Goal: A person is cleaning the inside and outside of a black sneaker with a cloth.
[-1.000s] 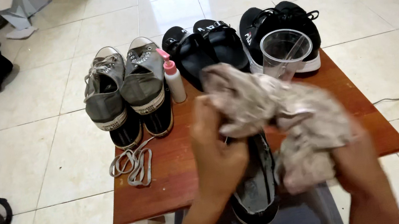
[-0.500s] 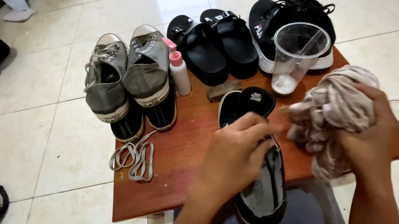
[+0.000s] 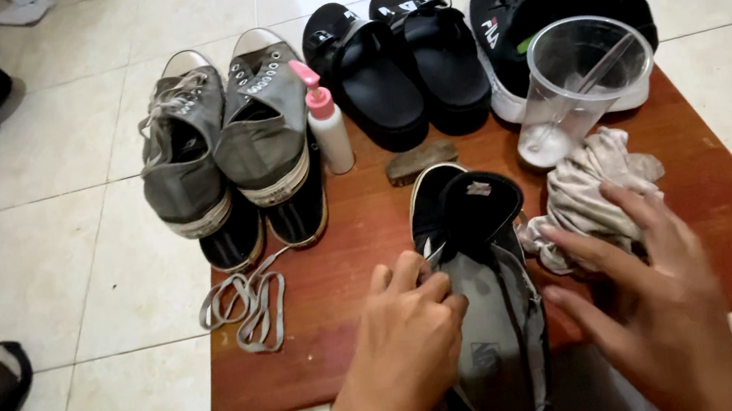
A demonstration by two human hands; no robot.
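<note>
While the left hand (image 3: 405,348) grips a black canvas slip-on shoe (image 3: 486,313) near the reddish wooden desk (image 3: 336,267) edge, the right hand (image 3: 655,289) hovers spread over a crumpled beige cloth (image 3: 588,189); farther right stands a clear plastic cup (image 3: 583,84).

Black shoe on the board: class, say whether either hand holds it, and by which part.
The left hand grips the black shoe at its side edge by the opening. The right hand is open, holding nothing, beside the crumpled cloth.
</note>
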